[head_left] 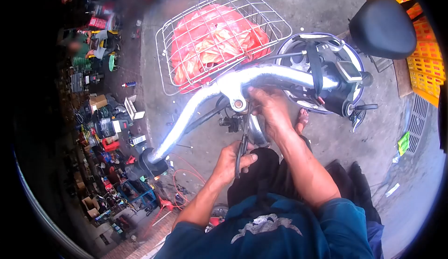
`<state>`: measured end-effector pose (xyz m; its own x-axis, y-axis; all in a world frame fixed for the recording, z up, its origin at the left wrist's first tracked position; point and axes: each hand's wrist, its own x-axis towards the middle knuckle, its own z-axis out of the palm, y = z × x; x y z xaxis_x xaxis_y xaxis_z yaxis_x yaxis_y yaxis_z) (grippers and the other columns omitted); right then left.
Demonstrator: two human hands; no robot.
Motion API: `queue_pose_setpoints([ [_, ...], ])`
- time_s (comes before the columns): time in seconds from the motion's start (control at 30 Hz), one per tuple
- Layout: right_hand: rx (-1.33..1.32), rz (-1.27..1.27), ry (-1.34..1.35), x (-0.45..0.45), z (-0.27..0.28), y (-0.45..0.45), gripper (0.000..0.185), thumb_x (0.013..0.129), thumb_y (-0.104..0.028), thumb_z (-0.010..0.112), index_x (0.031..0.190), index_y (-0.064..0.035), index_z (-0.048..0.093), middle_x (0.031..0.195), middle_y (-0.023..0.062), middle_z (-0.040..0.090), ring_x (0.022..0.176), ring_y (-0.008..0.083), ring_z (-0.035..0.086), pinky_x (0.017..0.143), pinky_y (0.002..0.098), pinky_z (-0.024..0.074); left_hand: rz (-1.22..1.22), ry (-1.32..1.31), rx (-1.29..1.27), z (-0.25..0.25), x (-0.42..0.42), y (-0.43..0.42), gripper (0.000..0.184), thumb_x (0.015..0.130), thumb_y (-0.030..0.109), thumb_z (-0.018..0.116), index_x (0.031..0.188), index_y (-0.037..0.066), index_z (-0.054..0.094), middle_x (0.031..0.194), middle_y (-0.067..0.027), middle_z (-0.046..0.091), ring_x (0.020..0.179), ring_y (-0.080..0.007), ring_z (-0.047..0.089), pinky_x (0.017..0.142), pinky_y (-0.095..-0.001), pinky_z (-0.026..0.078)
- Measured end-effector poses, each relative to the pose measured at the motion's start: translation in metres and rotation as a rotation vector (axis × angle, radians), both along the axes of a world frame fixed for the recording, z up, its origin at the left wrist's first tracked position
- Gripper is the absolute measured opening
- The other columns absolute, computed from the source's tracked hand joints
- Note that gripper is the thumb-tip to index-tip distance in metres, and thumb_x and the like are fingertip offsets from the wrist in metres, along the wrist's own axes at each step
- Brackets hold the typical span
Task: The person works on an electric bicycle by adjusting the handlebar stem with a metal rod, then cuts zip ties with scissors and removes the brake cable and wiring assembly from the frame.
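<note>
A bike's silver handlebar [275, 71] runs across the view, clamped by a stem [232, 89] with a bolt on top. Just below the stem, my left hand [232, 162] is closed around the dark handles of a tool that looks like pliers [243, 140], pointing up towards the stem. My right hand [270, 106] is closed close under the handlebar, fingertips beside the stem; what they pinch is hidden. In front of the bars sits a wire basket [161, 49] with a red plastic bag [219, 40] in it. A black grip [144, 165] ends the bar's left side.
A round purple-rimmed object [285, 49] lies behind the bar's right side, near a black saddle [382, 28] and yellow crates [427, 68]. Tools, boxes and parts crowd the left, where a seated person [81, 49] is visible. An orange hose [184, 170] crosses the floor.
</note>
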<state>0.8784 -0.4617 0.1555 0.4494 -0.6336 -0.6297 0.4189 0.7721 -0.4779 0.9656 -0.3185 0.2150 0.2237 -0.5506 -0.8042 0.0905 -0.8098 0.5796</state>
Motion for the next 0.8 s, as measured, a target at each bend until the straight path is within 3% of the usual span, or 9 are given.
queue_pose_setpoints([
  [0.13, 0.083, 0.062, -0.002, -0.002, -0.009, -0.005, 0.024, 0.079, -0.014, 0.069, 0.099, -0.0035, 0.063, 0.084, 0.0033, 0.063, 0.069, 0.0099, 0.055, 0.056, 0.0253, 0.0447, 0.002, 0.056, -0.016, -0.009, 0.005, 0.001, 0.031, 0.080, 0.014, 0.072, 0.103, -0.001, 0.057, 0.072, -0.0023, 0.057, 0.058, -0.0087, 0.054, 0.050, -0.0232, 0.045],
  [0.33, 0.037, 0.013, -0.031, -0.001, -0.030, 0.001, 0.021, 0.080, -0.007, 0.062, 0.099, -0.0006, 0.062, 0.086, 0.0057, 0.064, 0.069, 0.0111, 0.057, 0.058, 0.0252, 0.0452, -0.005, 0.041, 0.017, -0.010, 0.007, -0.005, 0.032, 0.078, 0.012, 0.071, 0.103, -0.001, 0.057, 0.071, -0.0018, 0.058, 0.057, -0.0092, 0.055, 0.050, -0.0230, 0.043],
  [0.53, 0.092, -0.020, -0.021, 0.002, -0.035, 0.003, 0.017, 0.077, -0.007, 0.064, 0.092, 0.0000, 0.064, 0.085, 0.0058, 0.062, 0.072, 0.0133, 0.058, 0.054, 0.0257, 0.0467, -0.029, -0.049, 0.003, -0.018, 0.004, -0.004, 0.033, 0.079, 0.012, 0.073, 0.104, -0.001, 0.056, 0.069, -0.0016, 0.056, 0.055, -0.0079, 0.053, 0.048, -0.0227, 0.042],
  [0.8, 0.066, -0.013, -0.026, 0.000, -0.033, 0.004, 0.023, 0.079, -0.006, 0.061, 0.101, 0.0012, 0.059, 0.088, 0.0065, 0.060, 0.069, 0.0133, 0.057, 0.058, 0.0266, 0.0500, -0.113, -0.220, -0.099, -0.036, 0.003, 0.009, 0.032, 0.079, 0.013, 0.073, 0.104, 0.000, 0.057, 0.069, -0.0006, 0.055, 0.056, -0.0065, 0.051, 0.051, -0.0229, 0.042],
])
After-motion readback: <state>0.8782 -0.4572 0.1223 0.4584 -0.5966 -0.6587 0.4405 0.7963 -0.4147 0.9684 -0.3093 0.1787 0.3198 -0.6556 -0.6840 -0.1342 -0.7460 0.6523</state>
